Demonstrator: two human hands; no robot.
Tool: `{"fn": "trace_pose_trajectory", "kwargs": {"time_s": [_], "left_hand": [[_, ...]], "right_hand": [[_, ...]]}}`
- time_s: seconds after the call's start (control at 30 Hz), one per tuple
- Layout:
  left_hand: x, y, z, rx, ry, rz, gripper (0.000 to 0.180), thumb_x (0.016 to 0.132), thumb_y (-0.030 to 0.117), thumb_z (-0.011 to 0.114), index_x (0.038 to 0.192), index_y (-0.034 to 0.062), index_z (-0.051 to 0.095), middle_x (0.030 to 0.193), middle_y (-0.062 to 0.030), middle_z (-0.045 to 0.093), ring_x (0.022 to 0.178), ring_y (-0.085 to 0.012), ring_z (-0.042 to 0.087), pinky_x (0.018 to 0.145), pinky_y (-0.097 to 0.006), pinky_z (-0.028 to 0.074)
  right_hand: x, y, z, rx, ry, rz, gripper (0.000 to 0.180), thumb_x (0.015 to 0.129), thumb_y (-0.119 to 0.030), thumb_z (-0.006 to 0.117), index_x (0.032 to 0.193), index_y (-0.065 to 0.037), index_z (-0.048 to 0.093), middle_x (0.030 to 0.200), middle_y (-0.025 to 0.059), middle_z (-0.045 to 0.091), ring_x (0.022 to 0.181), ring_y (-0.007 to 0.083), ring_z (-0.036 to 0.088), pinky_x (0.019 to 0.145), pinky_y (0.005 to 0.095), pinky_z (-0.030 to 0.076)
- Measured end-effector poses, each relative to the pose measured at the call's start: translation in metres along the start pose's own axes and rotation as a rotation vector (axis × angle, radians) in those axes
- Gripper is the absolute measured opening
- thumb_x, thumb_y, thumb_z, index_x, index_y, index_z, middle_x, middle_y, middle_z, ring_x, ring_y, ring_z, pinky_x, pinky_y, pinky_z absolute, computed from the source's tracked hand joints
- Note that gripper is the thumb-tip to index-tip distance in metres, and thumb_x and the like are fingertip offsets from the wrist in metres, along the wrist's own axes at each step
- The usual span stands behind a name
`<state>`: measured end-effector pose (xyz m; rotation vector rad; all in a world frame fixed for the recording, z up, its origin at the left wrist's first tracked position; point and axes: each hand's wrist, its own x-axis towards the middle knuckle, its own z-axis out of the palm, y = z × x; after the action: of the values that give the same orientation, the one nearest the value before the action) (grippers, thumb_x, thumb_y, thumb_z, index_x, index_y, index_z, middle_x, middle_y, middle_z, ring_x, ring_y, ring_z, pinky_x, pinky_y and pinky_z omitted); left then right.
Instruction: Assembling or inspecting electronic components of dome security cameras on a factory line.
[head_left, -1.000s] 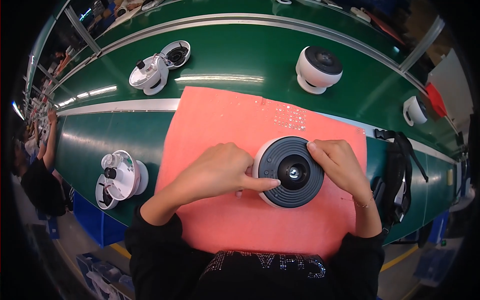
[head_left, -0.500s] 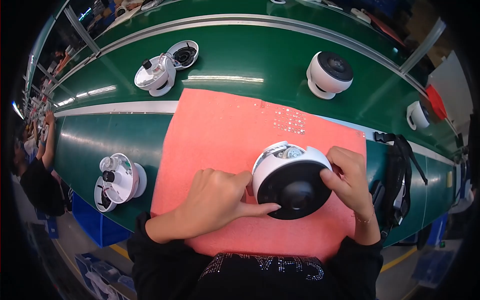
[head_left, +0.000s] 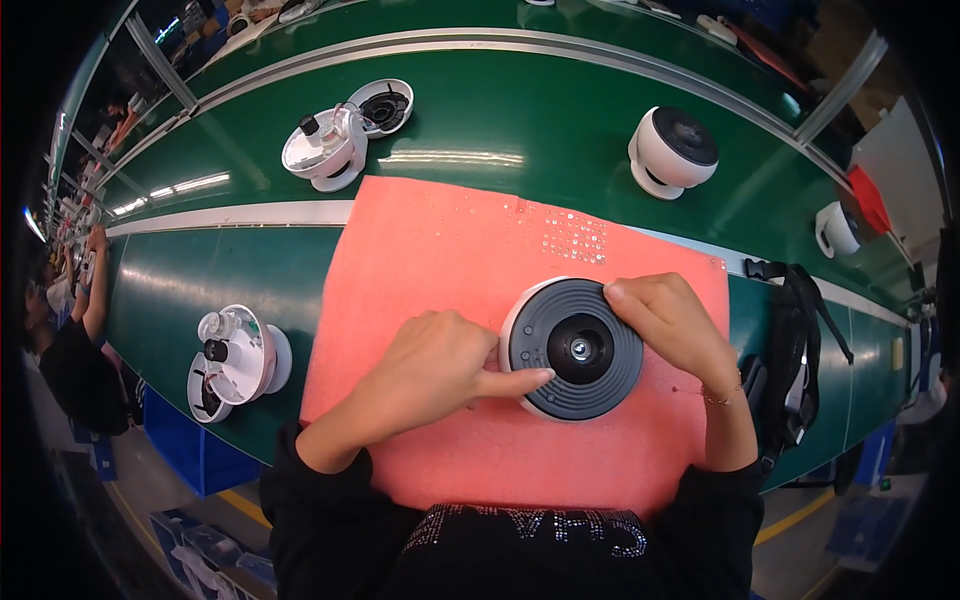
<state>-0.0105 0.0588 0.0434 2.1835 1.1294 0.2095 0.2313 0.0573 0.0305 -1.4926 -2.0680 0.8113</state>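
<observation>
A round white security camera (head_left: pixel 577 349) sits on the pink mat (head_left: pixel 420 250), its dark grey ribbed face and central lens tilted up toward me. My left hand (head_left: pixel 432 368) grips its left side, the thumb lying across the face near the lens. Along the upper right rim, my right hand (head_left: pixel 668 325) pinches the edge between thumb and fingers. Most fingertips are hidden behind the camera's shell. Beyond it, rows of small screws (head_left: pixel 574 236) are laid out on the mat.
An opened camera (head_left: pixel 245 365) stands left of the mat, another opened one (head_left: pixel 327 150) on the far green surface. Closed cameras (head_left: pixel 675 152) stand farther right. A black strap (head_left: pixel 795 360) lies beside the mat. At far left, another person (head_left: pixel 85 350) is working.
The camera in my hands has turned so its ribbed face and lens show; its gap with inner parts is now out of sight. Cameras on the far surface have shifted slightly right.
</observation>
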Motion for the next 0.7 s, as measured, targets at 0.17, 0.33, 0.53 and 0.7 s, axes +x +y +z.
{"fn": "trace_pose_trajectory", "kwargs": {"time_s": [0.17,0.33,0.53,0.7], "left_hand": [[-0.001,0.000,-0.002,-0.001,-0.094,-0.083,0.045,0.074,0.045,0.061,0.059,0.0028,0.061,0.043,-0.0048,0.054,0.042,-0.0156,0.057,0.046,-0.025,0.042],[-0.004,0.002,-0.006,-0.019,-0.076,-0.083,0.043,0.074,0.043,0.062,0.058,0.0028,0.061,0.043,-0.0055,0.054,0.041,-0.0153,0.057,0.047,-0.025,0.042],[-0.003,-0.002,-0.003,-0.007,-0.034,-0.048,0.042,0.073,0.042,0.063,0.057,0.0032,0.060,0.043,-0.0056,0.054,0.041,-0.0151,0.057,0.046,-0.024,0.042],[-0.003,-0.002,-0.003,-0.048,-0.066,-0.092,0.044,0.073,0.043,0.062,0.054,0.0037,0.059,0.042,-0.0048,0.053,0.041,-0.0154,0.056,0.046,-0.024,0.042]], "right_hand": [[0.003,-0.003,-0.001,-0.091,-0.044,-0.038,0.046,0.089,-0.032,0.039,0.059,0.000,0.053,0.055,0.0174,0.050,0.053,0.0325,0.049,0.054,0.0390,0.038],[-0.006,-0.018,-0.004,-0.323,0.100,-0.027,0.026,0.080,-0.025,0.056,0.073,0.000,0.056,0.068,0.0133,0.053,0.062,0.0260,0.051,0.058,0.0351,0.039],[-0.019,-0.045,0.005,-0.347,0.212,-0.511,0.045,0.060,-0.034,0.072,0.090,-0.003,0.060,0.087,0.0065,0.052,0.077,0.0227,0.049,0.070,0.0337,0.039],[-0.018,-0.048,0.003,-0.265,0.038,-0.532,0.041,0.065,-0.024,0.071,0.099,-0.006,0.059,0.095,0.0081,0.053,0.087,0.0246,0.051,0.077,0.0356,0.039]]}}
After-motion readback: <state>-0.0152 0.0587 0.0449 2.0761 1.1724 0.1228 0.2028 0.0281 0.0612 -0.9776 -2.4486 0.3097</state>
